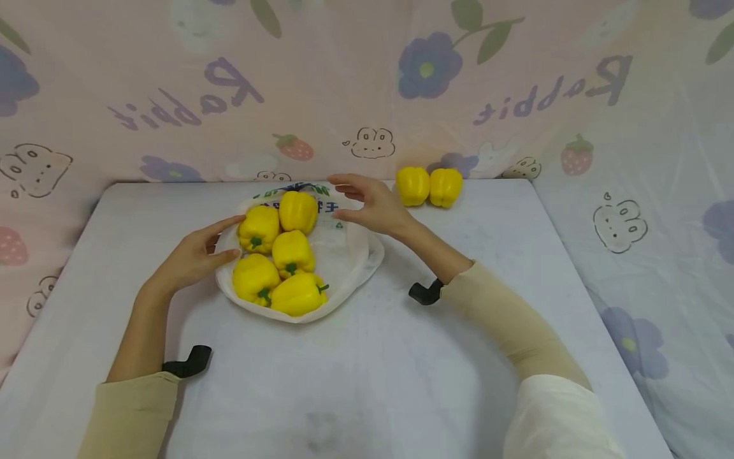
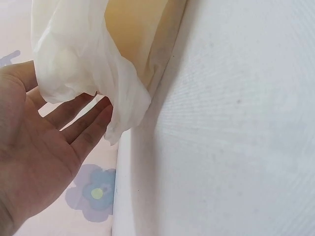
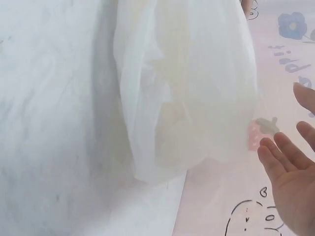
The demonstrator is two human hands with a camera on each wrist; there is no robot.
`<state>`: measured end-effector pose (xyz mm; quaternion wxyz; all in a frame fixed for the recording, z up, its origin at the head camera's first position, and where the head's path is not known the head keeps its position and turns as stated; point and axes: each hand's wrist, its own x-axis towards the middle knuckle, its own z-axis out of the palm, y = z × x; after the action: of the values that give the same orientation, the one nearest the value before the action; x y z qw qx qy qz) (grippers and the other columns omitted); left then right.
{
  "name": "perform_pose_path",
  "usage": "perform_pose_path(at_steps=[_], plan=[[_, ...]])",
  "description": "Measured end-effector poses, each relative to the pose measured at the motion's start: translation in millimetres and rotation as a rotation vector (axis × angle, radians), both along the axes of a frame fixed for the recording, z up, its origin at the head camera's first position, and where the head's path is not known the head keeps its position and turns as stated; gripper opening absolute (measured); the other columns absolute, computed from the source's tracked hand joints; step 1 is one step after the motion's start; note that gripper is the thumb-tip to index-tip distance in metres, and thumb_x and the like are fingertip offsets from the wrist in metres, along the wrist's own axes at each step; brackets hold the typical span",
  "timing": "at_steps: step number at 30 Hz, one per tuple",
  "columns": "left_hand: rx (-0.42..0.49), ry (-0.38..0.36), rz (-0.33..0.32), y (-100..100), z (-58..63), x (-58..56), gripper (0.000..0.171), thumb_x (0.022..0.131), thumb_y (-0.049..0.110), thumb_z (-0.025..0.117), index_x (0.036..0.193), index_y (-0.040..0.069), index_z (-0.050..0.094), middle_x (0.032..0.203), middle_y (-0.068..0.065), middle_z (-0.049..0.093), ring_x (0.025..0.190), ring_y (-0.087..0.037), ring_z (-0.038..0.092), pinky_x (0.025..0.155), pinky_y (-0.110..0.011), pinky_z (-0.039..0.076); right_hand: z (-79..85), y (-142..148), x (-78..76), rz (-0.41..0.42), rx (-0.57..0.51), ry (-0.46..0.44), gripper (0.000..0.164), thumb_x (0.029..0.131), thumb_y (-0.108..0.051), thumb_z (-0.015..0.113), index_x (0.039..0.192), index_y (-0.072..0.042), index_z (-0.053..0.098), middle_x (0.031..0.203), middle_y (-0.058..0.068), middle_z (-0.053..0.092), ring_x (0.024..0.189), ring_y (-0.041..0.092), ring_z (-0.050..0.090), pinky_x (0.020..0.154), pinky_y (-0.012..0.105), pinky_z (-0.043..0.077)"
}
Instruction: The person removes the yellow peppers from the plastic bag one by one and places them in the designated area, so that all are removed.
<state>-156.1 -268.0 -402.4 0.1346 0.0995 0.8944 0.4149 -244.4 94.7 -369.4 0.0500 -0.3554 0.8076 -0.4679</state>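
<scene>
A white plastic bag (image 1: 338,255) sits on the table with its mouth spread wide. Several yellow bell peppers (image 1: 294,253) lie inside it, mostly toward its left and front. My left hand (image 1: 192,255) is at the bag's left rim, thumb and fingers apart. In the left wrist view, the fingertips of that left hand (image 2: 54,128) pass behind the bag's edge (image 2: 93,73). Over the bag's back right side, my right hand (image 1: 373,204) is held with fingers spread. The right wrist view shows that right hand (image 3: 295,177) holding nothing, beside the bag's standing wall (image 3: 206,93).
Two more yellow bell peppers (image 1: 429,187) stand side by side at the table's back edge, beyond my right hand. A printed cloth (image 1: 344,83) hangs behind the white table (image 1: 401,370) and along its right side. Each wrist carries a black camera mount (image 1: 425,293).
</scene>
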Motion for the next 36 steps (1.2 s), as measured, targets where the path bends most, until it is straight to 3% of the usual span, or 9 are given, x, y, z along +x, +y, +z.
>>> perform_pose_path(at_steps=[12,20,27,31,36], plan=[[0.016,0.004,0.006,0.6,-0.5,-0.6,0.066,0.098,0.028,0.065,0.156,0.022,0.034,0.160,-0.020,0.027,0.143,-0.049,0.024,0.110,-0.071,0.022,-16.6,-30.8,-2.5,0.003,0.033,-0.085,0.063,0.090,-0.016,0.075,0.145,-0.002,0.046,0.148,0.015,0.049,0.133,0.031,0.050,0.109,0.030,0.042],[-0.008,0.007,0.001,0.2,0.7,0.8,0.066,0.098,0.029,0.065,0.156,0.022,0.034,0.160,-0.021,0.027,0.142,-0.051,0.025,0.110,-0.071,0.024,-21.3,-50.4,-6.1,-0.039,0.153,-0.111,0.069,0.089,-0.021,0.076,0.149,-0.009,0.043,0.150,0.004,0.047,0.131,0.023,0.051,0.108,0.030,0.043],[0.003,0.002,-0.002,0.4,0.4,-0.1,0.067,0.097,0.029,0.065,0.156,0.022,0.034,0.160,-0.022,0.027,0.141,-0.052,0.025,0.109,-0.072,0.023,-27.6,-62.5,-9.7,-0.090,0.268,-0.098,0.072,0.088,-0.028,0.078,0.149,-0.012,0.044,0.147,0.003,0.050,0.124,0.017,0.052,0.105,0.025,0.044],[0.001,0.003,-0.003,0.0,-0.5,-1.2,0.068,0.097,0.030,0.065,0.157,0.022,0.033,0.159,-0.023,0.027,0.141,-0.052,0.026,0.109,-0.072,0.024,-30.9,-66.3,-11.1,-0.101,0.296,-0.104,0.075,0.087,-0.031,0.078,0.150,-0.013,0.042,0.151,0.002,0.046,0.133,0.014,0.047,0.110,0.022,0.038],[-0.010,0.013,-0.007,-1.9,-0.2,-1.3,0.068,0.097,0.029,0.066,0.156,0.024,0.034,0.159,-0.023,0.028,0.140,-0.052,0.028,0.108,-0.072,0.025,-36.6,-73.4,-12.1,-0.121,0.354,-0.103,0.079,0.088,-0.040,0.076,0.153,-0.019,0.037,0.154,0.001,0.043,0.138,0.016,0.042,0.115,0.028,0.034]])
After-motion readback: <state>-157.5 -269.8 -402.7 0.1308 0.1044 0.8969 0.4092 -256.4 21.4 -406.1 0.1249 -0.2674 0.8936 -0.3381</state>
